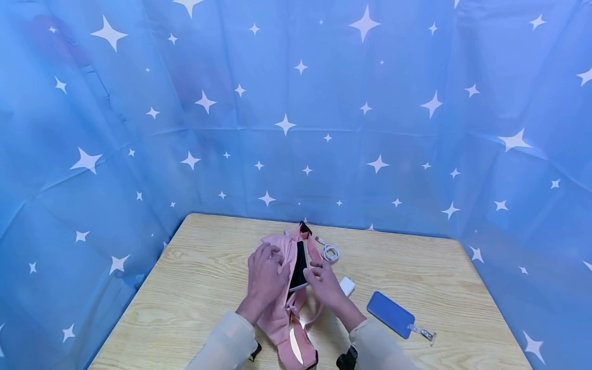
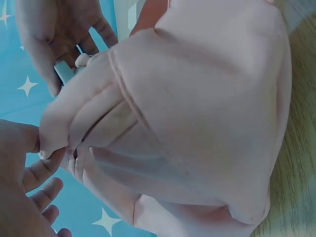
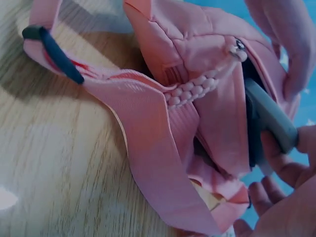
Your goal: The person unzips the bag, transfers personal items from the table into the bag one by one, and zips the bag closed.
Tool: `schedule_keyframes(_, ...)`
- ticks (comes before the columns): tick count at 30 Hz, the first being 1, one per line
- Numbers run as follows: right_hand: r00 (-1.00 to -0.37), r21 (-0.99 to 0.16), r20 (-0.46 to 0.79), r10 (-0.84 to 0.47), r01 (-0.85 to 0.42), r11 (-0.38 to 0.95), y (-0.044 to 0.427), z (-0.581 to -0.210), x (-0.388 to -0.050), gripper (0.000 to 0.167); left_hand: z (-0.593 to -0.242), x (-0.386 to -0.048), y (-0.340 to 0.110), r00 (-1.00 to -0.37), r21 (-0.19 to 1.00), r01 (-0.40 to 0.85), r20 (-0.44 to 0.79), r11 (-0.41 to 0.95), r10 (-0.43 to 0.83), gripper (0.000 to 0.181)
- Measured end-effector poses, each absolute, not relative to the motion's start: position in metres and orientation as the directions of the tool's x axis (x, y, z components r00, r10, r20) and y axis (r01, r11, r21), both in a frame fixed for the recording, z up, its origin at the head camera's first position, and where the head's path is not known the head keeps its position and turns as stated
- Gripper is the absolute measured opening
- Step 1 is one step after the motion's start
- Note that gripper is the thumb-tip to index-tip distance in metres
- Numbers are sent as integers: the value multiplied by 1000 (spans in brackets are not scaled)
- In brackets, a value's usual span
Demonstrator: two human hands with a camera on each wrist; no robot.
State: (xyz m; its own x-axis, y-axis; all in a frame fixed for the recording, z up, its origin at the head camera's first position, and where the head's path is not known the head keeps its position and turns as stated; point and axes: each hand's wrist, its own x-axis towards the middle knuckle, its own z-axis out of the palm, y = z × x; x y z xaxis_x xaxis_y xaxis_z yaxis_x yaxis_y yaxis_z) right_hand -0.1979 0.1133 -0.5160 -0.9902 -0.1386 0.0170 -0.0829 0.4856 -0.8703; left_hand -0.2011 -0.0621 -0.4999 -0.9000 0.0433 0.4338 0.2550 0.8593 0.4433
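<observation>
A pink fabric bag (image 1: 277, 321) with straps lies on the table, its zipped opening parted. Partly inside that opening is a smartphone (image 1: 299, 267) with a dark screen and pale edge. My left hand (image 1: 265, 272) pinches the bag's edge between thumb and finger, as the left wrist view shows at the bag's rim (image 2: 54, 133). On the other side, my right hand (image 3: 291, 187) grips the phone's protruding end (image 3: 271, 118) between thumb and fingers. The phone's inner part is hidden by the fabric. A braided pink cord (image 3: 195, 91) hangs from the zip.
Right of the bag lie a coiled white cable (image 1: 330, 252) and a small white block (image 1: 347, 285). Further right is a flat blue rectangular item (image 1: 392, 313) with a clear strap. A blue star-patterned curtain (image 1: 324, 103) stands around the wooden table (image 1: 185, 288).
</observation>
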Motion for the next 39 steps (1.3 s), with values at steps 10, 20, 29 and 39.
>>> schedule_keyframes(10,-976,-856,31,-216,-137,499,101,-511,-191,29,-503,-202,-62,-904,448,251,424,858,43,19)
schedule_keyframes(20,-982,-847,41,-187,-133,515,94,-519,-193,21,-503,-201,-64,-892,448,257,451,856,32,18)
schedule_keyframes(29,-942,-688,253,-222,-337,643,85,-528,-193,16,-500,-201,-63,-900,454,248,436,856,29,20)
schedule_keyframes(39,-944,-550,252,-214,-322,771,77,-537,-187,11,-501,-202,-66,-914,466,223,405,856,18,21)
